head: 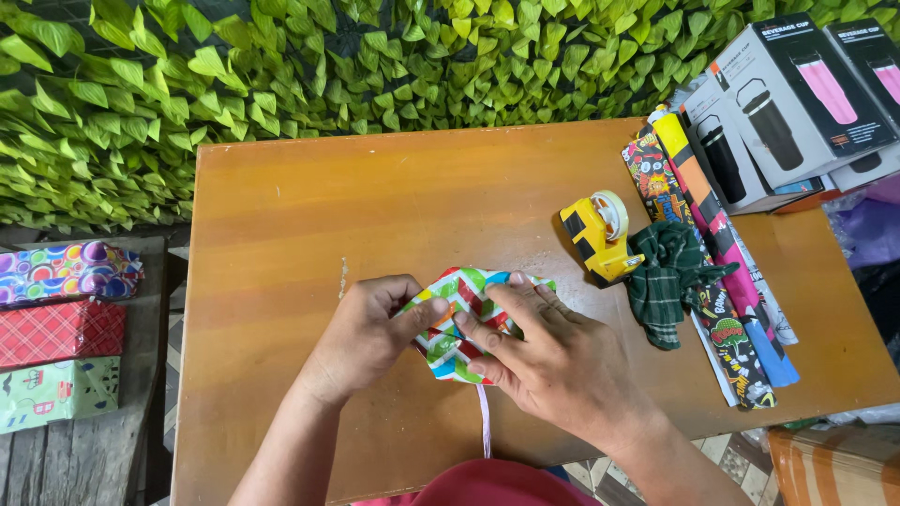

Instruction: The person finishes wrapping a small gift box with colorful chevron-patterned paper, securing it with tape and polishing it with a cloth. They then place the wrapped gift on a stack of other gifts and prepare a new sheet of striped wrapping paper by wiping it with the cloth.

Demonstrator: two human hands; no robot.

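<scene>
Both hands pinch a small parcel wrapped in zigzag-striped paper (466,323) near the front edge of the wooden table (309,215). The left hand (370,333) grips its 9 o'clock edge; the right hand (553,361) presses fingers down from 4 o'clock. The parcel's long axis runs from 1 to 7 o'clock, and a yellow tape dispenser (598,236) sits at 2 o'clock, nearer the right hand.

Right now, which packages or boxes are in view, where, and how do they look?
Cup boxes: table's far right corner, grey-white cartons picturing black and pink tumblers.
Wrapped parcels: left bench, three blocks; bubble-print, red plaid, pale green.
Small parcel: under both hands, multicoloured zigzag paper.
</scene>
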